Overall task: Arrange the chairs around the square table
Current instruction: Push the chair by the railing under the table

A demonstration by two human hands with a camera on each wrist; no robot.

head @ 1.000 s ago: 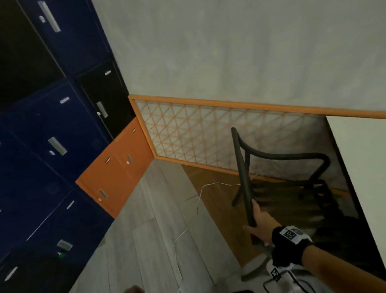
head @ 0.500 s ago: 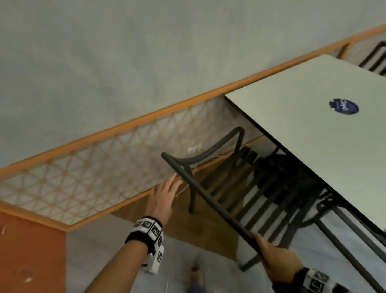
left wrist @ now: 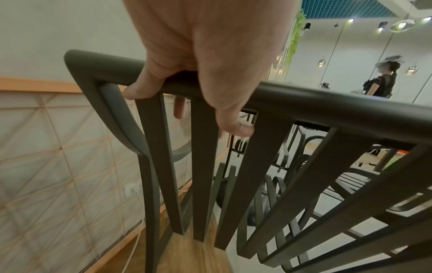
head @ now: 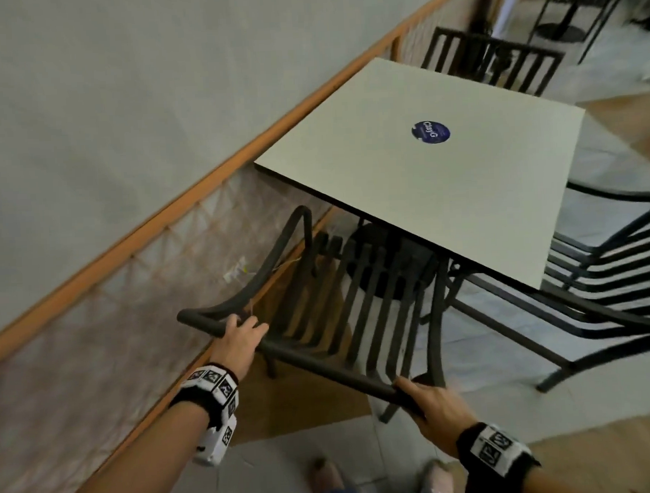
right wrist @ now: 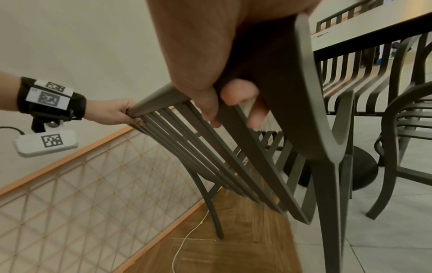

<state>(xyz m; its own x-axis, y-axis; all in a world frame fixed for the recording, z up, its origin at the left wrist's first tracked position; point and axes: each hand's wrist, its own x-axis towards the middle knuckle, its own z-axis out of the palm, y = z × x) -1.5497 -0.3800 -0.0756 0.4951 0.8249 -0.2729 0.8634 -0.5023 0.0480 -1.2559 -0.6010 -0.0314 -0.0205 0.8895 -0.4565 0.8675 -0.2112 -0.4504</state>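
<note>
The room is dim and evenly lit. Ceiling lamps (left wrist: 402, 25) glow brightly at the far end in the left wrist view. The space beneath the square table (head: 443, 174) lies in deep shadow. Straight edges bow near the frame borders. The left hand (left wrist: 201, 55) and right hand (right wrist: 222, 46) loom large and soft, slightly blurred.

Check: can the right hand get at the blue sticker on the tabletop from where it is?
Probably not as things stand: the right hand grips the chair top rail, and the blue sticker sits mid-table, well beyond it. The tabletop itself is bare.
</note>
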